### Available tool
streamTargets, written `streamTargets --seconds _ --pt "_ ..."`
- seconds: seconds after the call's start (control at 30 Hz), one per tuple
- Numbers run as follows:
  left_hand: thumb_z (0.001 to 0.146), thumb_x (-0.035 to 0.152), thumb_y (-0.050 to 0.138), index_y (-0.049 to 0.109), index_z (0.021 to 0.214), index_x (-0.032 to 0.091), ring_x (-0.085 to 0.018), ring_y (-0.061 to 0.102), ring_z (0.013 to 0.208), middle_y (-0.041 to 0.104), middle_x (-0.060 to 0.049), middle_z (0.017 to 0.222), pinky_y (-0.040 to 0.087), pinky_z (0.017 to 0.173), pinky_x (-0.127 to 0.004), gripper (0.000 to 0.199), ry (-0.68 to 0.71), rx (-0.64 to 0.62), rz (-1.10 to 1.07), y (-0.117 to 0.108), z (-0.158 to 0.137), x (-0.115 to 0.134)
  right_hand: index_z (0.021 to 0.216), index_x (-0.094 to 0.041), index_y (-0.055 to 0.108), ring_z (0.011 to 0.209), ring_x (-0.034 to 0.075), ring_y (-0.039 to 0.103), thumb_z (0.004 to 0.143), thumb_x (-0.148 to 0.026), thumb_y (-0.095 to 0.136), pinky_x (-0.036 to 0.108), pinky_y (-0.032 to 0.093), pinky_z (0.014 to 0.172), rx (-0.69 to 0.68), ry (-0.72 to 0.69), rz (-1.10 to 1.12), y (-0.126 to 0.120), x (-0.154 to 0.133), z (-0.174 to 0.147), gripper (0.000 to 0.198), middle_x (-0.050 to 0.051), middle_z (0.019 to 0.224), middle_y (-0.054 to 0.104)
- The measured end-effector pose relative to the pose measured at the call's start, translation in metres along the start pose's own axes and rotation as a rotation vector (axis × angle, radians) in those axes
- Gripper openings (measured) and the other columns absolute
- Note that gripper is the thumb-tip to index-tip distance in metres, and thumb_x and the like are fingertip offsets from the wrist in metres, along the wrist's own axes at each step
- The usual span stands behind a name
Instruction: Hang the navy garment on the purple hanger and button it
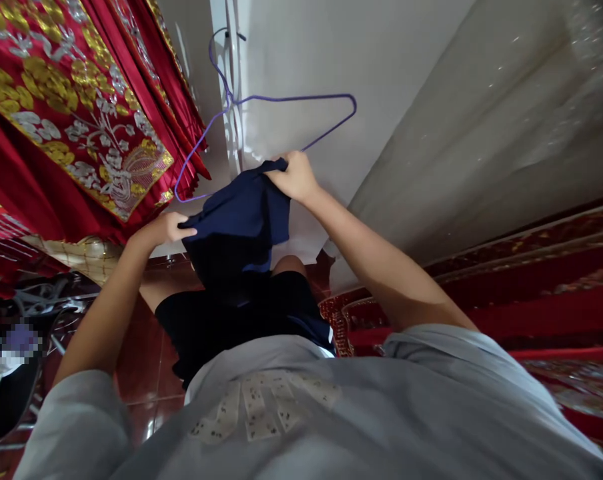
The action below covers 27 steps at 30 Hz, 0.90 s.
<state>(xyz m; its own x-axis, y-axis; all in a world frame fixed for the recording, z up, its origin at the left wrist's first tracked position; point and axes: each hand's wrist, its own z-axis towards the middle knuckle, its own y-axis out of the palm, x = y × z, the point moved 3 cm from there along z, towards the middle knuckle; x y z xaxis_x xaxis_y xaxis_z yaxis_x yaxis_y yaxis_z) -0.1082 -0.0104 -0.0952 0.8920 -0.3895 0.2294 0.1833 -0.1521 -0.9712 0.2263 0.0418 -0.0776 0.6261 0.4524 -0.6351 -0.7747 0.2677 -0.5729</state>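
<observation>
Garment (239,210) gripped at two points

Head view: left hand (175,228) and right hand (297,179) each pinch the upper edge, fingers (186,233) narrow on the fabric. Garment spans between them, before a hanger (296,99) (purple wire). Red drapery (81,113) hangs at left.

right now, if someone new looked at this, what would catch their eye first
Probably the red cloth at upper left, bright with gold and silver floral decoration. Next might come the purple wire hanger at upper centre, standing out against the pale surface behind it. Near the middle, the left hand and right hand hold a navy garment by its upper edge, in front of the hanger's lower part.
</observation>
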Motion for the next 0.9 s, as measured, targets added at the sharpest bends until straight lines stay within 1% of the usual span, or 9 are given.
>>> streamTargets --seconds 0.07,0.17,0.3,0.43,0.57,0.67,0.77,0.83,0.9 --pt "0.083 0.056 0.062 0.06 0.073 0.018 -0.024 0.061 0.08 0.065 -0.007 0.078 0.049 0.081 -0.034 0.04 0.088 0.158 0.013 -0.011 -0.001 0.002 0.06 -0.021 0.047 0.073 0.022 0.056 0.083 -0.034 0.064 0.039 0.052 0.079 0.008 -0.008 -0.018 -0.012 -0.007 -0.003 0.032 0.003 0.058 0.042" --pt "0.086 0.046 0.064 0.064 0.084 0.015 -0.03 0.064 0.1 0.07 -0.013 0.099 0.049 0.099 -0.044 0.03 0.134 0.375 0.063 -0.022 -0.004 0.011 0.062 -0.02 0.05 0.079 0.025 0.06 0.083 -0.034 0.065 0.04 0.052 0.081 0.009 -0.006 -0.02 -0.021 -0.009 -0.004 0.03 0.003 0.059 0.044" --pt "0.095 0.029 0.055 0.064 0.104 0.016 -0.031 0.059 0.127 0.066 -0.015 0.13 0.044 0.113 -0.048 0.018 0.158 0.63 -0.039 -0.035 -0.006 0.025 0.062 -0.021 0.048 0.08 0.025 0.062 0.082 -0.035 0.067 0.041 0.055 0.082 0.006 -0.01 0.081 -0.017 -0.003 -0.003 0.031 0.003 0.06 0.046" --pt "0.106 0.033 0.049 0.062 0.102 0.02 -0.025 0.055 0.136 0.069 -0.006 0.122 0.046 0.113 -0.045 0.019 0.202 0.822 -0.231 -0.064 0.012 0.04 0.059 -0.023 0.042 0.072 0.021 0.057 0.083 -0.039 0.069 0.039 0.059 0.075 0.006 -0.035 0.292 0.0 -0.003 -0.006 0.039 0.001 0.057 0.043" --pt "0.106 0.019 0.049 0.056 0.116 0.015 -0.015 0.065 0.119 0.069 -0.003 0.118 0.049 0.107 -0.032 0.013 0.227 0.873 -0.279 -0.092 0.045 0.06 0.058 -0.024 0.04 0.066 0.018 0.054 0.083 -0.046 0.07 0.037 0.06 0.072 -0.044 -0.016 0.383 0.017 -0.009 -0.013 0.045 -0.001 0.055 0.044" --pt "0.103 0.008 0.047 0.058 0.12 0.009 -0.013 0.068 0.109 0.071 -0.002 0.11 0.049 0.105 -0.027 0.02 0.17 0.78 -0.22 -0.1 0.063 0.074 0.064 -0.023 0.049 0.079 0.022 0.062 0.084 -0.048 0.07 0.04 0.06 0.083 -0.043 -0.029 0.395 0.017 -0.014 -0.016 0.038 0.002 0.063 0.055" --pt "0.097 -0.002 0.045 0.064 0.114 0.005 -0.015 0.068 0.108 0.071 -0.001 0.106 0.049 0.105 -0.029 0.026 0.106 0.665 -0.117 -0.102 0.067 0.082 0.089 -0.023 0.063 0.111 0.029 0.065 0.083 -0.044 0.074 0.046 0.055 0.103 0.08 -0.101 0.361 -0.004 -0.013 -0.014 0.024 0.006 0.094 0.07" --pt "0.095 -0.006 0.043 0.064 0.113 0.003 -0.018 0.066 0.115 0.069 -0.003 0.111 0.047 0.108 -0.032 0.029 0.099 0.648 -0.029 -0.105 0.065 0.083 0.107 -0.025 0.064 0.131 0.029 0.057 0.083 -0.039 0.076 0.048 0.049 0.111 0.244 -0.128 0.322 -0.028 -0.001 -0.008 0.03 0.007 0.116 0.07" --pt "0.096 -0.007 0.042 0.062 0.113 0.003 -0.022 0.061 0.124 0.064 -0.004 0.116 0.045 0.111 -0.035 0.028 0.086 0.636 0.057 -0.108 0.063 0.081 0.112 -0.027 0.065 0.136 0.028 0.053 0.084 -0.037 0.077 0.046 0.049 0.112 0.367 -0.123 0.287 -0.052 0.017 0.001 0.033 0.007 0.121 0.069"
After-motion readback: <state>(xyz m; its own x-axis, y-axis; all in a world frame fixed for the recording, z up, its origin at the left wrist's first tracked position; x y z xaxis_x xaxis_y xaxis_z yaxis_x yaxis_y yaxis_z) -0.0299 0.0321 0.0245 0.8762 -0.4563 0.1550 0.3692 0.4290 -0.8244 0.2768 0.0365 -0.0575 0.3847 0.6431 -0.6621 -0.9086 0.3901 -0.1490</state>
